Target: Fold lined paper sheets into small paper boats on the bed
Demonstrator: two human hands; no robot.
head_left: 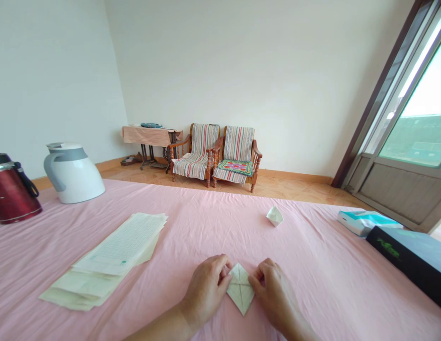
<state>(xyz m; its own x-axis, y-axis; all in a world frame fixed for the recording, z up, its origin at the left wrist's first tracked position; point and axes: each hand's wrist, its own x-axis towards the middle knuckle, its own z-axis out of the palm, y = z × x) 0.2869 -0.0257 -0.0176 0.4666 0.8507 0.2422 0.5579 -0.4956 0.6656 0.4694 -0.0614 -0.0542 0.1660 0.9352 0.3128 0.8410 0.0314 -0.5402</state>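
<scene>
A small folded piece of paper, diamond-shaped with creases across it, lies on the pink tablecloth near the front edge. My left hand pinches its left corner with curled fingers. My right hand pinches its right corner the same way. A finished white folded paper shape stands further back on the cloth, apart from both hands.
A stack of gridded paper sheets lies to the left. A white kettle and a red thermos jug stand at the far left. A tissue box and a dark box sit at the right. Two striped chairs stand by the wall.
</scene>
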